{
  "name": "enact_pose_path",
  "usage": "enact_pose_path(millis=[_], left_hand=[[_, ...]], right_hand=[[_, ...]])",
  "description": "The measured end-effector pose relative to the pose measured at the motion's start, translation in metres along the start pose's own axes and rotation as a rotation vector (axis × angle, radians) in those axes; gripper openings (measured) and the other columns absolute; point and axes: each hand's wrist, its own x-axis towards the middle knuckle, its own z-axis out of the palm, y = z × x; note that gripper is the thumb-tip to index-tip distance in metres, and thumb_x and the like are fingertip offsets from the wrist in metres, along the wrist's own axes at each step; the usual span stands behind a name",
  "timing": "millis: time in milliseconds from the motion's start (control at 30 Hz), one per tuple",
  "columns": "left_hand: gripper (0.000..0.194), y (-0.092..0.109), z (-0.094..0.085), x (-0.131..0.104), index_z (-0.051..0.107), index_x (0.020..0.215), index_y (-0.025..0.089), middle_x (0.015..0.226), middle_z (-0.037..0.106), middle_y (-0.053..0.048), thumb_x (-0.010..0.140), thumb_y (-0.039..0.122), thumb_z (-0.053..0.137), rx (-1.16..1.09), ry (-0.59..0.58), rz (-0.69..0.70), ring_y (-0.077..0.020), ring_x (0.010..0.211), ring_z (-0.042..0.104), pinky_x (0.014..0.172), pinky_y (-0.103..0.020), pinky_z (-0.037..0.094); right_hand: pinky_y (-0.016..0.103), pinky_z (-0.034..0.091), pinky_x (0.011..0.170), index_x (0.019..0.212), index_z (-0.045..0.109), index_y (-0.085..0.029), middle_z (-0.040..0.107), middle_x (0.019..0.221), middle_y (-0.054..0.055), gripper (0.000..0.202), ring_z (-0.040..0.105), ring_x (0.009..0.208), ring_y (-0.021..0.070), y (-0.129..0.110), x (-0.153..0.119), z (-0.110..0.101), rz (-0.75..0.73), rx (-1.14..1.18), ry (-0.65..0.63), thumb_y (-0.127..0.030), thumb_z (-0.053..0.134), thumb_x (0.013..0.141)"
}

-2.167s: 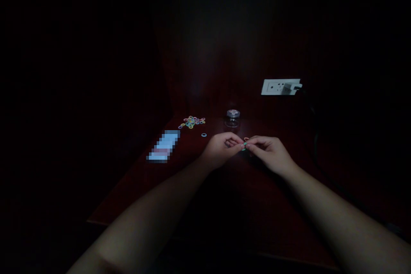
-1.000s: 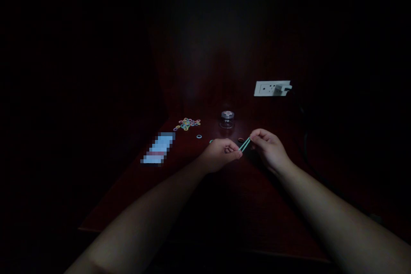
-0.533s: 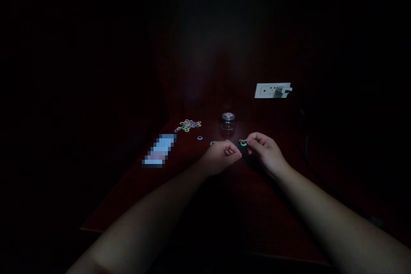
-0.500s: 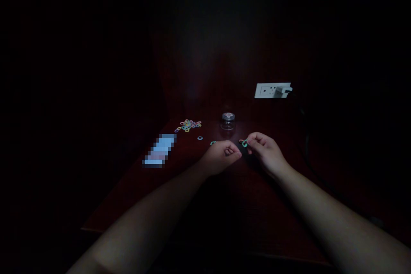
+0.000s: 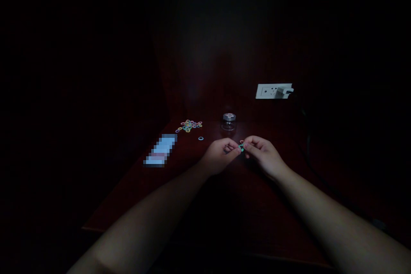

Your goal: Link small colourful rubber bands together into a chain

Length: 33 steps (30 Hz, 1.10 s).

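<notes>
Past the middle of the tabletop [image 5: 135, 184], toward its back edge, we hold a green ring [image 5: 242, 148] between our two hands. Our left hand [image 5: 220, 154] pinches it narrowly between thumb and forefinger, the other fingers curled in; our right hand [image 5: 265, 154] grips its other side with thumb and forefinger just as close together, so the fingertips nearly meet. Just beyond the green ring we see an orange ring [image 5: 242, 141], though in this dim light we cannot tell whether it touches the green one. Near the back edge stands a clear jar [image 5: 229, 124], upright with its lid [image 5: 229, 116] on; its contents are too dark for us to make out. By the back left corner lies a loose pile of coloured rings [image 5: 189, 126], with a single blue ring [image 5: 201, 138] set apart from it, nearer our left hand. Along the left edge we have a bright slab [image 5: 160, 150] blurred into blocks. Above the back edge, to the right, a white socket plate [image 5: 265, 91] carries a plug [image 5: 284, 91], and a dark cable [image 5: 308, 145] hangs down below it.
</notes>
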Motion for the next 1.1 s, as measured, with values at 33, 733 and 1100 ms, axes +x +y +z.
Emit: enact_pose_path(millis=[33,733,1100], left_hand=[[0.017,0.001,0.0,0.0,0.061,0.078,0.012,0.073,0.062,-0.003,0.077,0.029,0.062,0.015,0.001,-0.003,-0.009,0.061,0.052,0.058,-0.021,0.041],[0.018,0.001,0.001,-0.001,0.062,0.08,0.012,0.077,0.066,-0.005,0.076,0.03,0.063,0.02,-0.016,-0.008,-0.0101,0.064,0.056,0.062,-0.022,0.044],[0.02,0.002,0.0,-0.001,0.063,0.079,0.012,0.07,0.062,-0.002,0.074,0.031,0.066,0.0,-0.107,-0.073,-0.0083,0.06,0.05,0.058,-0.021,0.04]], right_hand=[[0.025,0.032,0.052,0.072,0.057,-0.017,0.052,0.056,-0.002,0.025,0.044,0.052,0.0108,0.0,0.0,0.0,0.001,-0.002,0.007,-0.04,0.064,0.078],[0.025,0.031,0.052,0.072,0.055,-0.018,0.052,0.055,-0.003,0.026,0.044,0.051,0.0107,-0.002,0.0,0.001,-0.001,-0.052,-0.058,-0.041,0.062,0.079],[0.026,0.038,0.06,0.071,0.052,-0.019,0.057,0.059,-0.001,0.023,0.05,0.058,0.0123,0.002,0.001,0.001,-0.019,0.012,-0.028,-0.037,0.062,0.08]])
